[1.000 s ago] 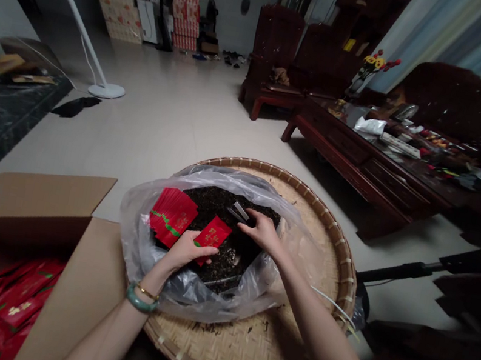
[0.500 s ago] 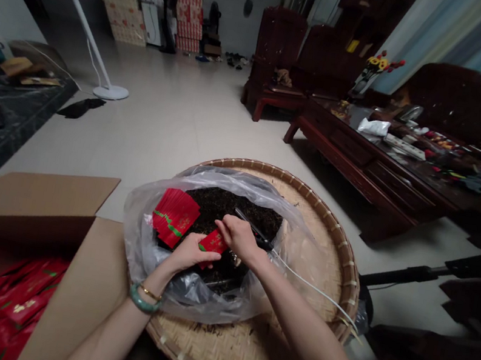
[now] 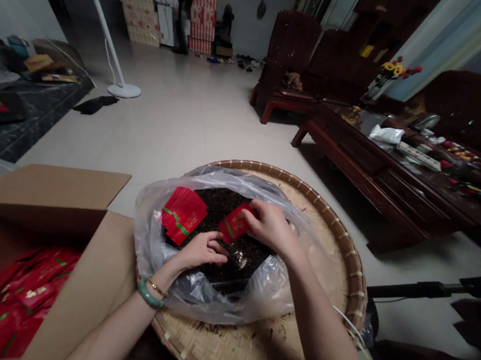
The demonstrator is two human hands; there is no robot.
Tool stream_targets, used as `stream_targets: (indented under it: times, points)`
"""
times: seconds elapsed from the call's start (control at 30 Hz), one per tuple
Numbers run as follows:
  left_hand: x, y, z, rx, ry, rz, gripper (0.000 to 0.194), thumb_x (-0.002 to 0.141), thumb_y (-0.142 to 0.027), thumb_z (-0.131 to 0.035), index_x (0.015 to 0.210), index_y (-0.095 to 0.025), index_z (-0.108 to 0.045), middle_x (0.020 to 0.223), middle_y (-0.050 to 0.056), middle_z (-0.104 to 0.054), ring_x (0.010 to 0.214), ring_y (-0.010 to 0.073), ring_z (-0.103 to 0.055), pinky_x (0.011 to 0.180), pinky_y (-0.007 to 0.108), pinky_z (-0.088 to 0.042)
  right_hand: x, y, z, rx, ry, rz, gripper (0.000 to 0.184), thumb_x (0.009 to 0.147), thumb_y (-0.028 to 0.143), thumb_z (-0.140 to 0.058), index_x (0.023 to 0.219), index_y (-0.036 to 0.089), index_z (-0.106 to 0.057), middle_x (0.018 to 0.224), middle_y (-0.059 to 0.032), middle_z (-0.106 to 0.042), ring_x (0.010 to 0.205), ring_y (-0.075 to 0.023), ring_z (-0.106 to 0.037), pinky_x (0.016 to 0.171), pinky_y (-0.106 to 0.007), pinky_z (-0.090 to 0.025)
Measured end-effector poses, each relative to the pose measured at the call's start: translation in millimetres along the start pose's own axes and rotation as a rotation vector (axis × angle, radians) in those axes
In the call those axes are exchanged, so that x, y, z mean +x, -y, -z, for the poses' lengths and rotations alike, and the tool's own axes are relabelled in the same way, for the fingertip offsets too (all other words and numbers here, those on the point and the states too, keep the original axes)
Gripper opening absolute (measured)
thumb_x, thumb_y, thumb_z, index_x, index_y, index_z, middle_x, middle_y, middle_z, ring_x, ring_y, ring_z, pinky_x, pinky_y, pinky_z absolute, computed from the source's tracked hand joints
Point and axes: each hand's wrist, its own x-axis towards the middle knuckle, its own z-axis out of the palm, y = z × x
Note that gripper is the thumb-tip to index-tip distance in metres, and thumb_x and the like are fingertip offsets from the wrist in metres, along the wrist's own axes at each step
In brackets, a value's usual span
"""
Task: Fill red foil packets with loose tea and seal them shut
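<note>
My right hand (image 3: 270,227) pinches a small red packet (image 3: 234,223) with a green stripe by its upper right edge, above dark dried leaves (image 3: 227,201) that look like tea. Lower and to the left, my left hand (image 3: 203,251) hovers over the leaves with its fingers apart and no packet visible in it. A fanned stack of red packets (image 3: 183,215) lies on the leaves at the left. All of this sits within a clear plastic bag (image 3: 143,277) with its mouth spread wide. A small pale object (image 3: 238,258) rests on the leaves between my hands.
Under the bag is a round woven bamboo tray (image 3: 234,351). To the left stands an open cardboard box (image 3: 88,277) with many red packets (image 3: 24,297) inside. A white cable (image 3: 348,322) crosses the tray's right rim. Beyond are a low wooden table (image 3: 363,163) and a standing fan (image 3: 124,90).
My right hand has moved up and right, taking the red packet away from my left hand, which has let go. The dark tool with the white cable is now hidden behind my right hand and forearm.
</note>
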Motion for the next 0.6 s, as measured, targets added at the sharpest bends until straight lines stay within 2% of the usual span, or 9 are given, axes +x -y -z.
stream_targets:
  times: [0.07,0.13,0.2,0.27,0.33,0.4,0.47,0.6]
  points:
    - [1,1,0.7,0.002,-0.01,0.01,0.061,0.055,-0.025,-0.078,0.11,-0.011,-0.055,0.078,0.007,-0.072,0.055,0.0143,-0.063,0.05,0.022,-0.044,7,35,-7,0.254,0.076,0.119,0.022,0.085,0.035,-0.05,0.085,0.017,-0.062,0.074,-0.0009,-0.062,0.063,-0.011,-0.056,0.056,-0.021,-0.044]
    - [2,3,1.7,0.035,-0.024,-0.011,0.053,0.059,-0.027,-0.076,0.106,-0.011,-0.057,0.078,0.007,-0.072,0.055,0.0141,-0.063,0.048,0.021,-0.043,13,61,-21,0.549,0.197,0.173,0.036,0.089,0.042,-0.045,0.119,0.022,-0.05,0.1,-0.0027,-0.063,0.077,-0.0118,-0.062,0.064,-0.023,-0.051]
    - [3,4,2.2,0.072,-0.046,-0.043,0.041,0.061,-0.027,-0.073,0.097,-0.011,-0.06,0.077,0.007,-0.072,0.055,0.0139,-0.063,0.047,0.021,-0.043,20,70,-38,0.622,0.231,0.2,0.043,0.091,0.044,-0.041,0.128,0.024,-0.042,0.115,-0.0041,-0.059,0.089,-0.0131,-0.063,0.074,-0.026,-0.052]
    - [3,4,1.8,0.092,-0.06,-0.057,0.031,0.063,-0.026,-0.071,0.088,-0.011,-0.062,0.075,0.007,-0.071,0.055,0.0136,-0.062,0.047,0.021,-0.043,26,60,-54,0.465,0.244,0.23,0.037,0.09,0.04,-0.044,0.123,0.021,-0.049,0.116,-0.0056,-0.06,0.1,-0.016,-0.06,0.084,-0.029,-0.049]
    - [2,3,0.8,0.096,-0.056,-0.062,0.024,0.062,-0.025,-0.07,0.081,-0.011,-0.063,0.07,0.006,-0.07,0.053,0.0133,-0.061,0.048,0.022,-0.043,33,38,-71,0.166,0.262,0.207,0.029,0.087,0.032,-0.052,0.11,0.017,-0.058,0.109,-0.0081,-0.063,0.102,-0.0197,-0.059,0.091,-0.033,-0.045]
    - [0,1,-0.3,0.103,-0.016,-0.086,0.02,0.061,-0.021,-0.07,0.077,-0.01,-0.064,0.068,0.005,-0.07,0.053,0.0132,-0.06,0.051,0.023,-0.044,38,13,-86,-0.111,0.245,0.105,0.038,0.08,0.032,-0.062,0.113,0.014,-0.056,0.109,-0.0128,-0.062,0.102,-0.0243,-0.059,0.088,-0.036,-0.045]
    - [-1,0,-0.9,0.119,0.021,-0.111,0.017,0.06,-0.016,-0.068,0.075,-0.01,-0.065,0.067,0.004,-0.069,0.056,0.0135,-0.06,0.055,0.024,-0.046,41,-4,-102,-0.262,0.242,0.038,0.05,0.075,0.038,-0.067,0.116,0.014,-0.053,0.111,-0.0143,-0.06,0.1,-0.0251,-0.059,0.083,-0.035,-0.047]
    - [-1,1,0.2,0.15,-0.009,-0.117,0.018,0.059,-0.017,-0.07,0.073,-0.008,-0.065,0.061,0.003,-0.067,0.057,0.0149,-0.06,0.055,0.025,-0.046,46,-13,-125,-0.412,0.171,-0.016,0.044,0.073,0.041,-0.069,0.107,0.016,-0.054,0.106,-0.0115,-0.058,0.095,-0.0231,-0.058,0.077,-0.033,-0.046]
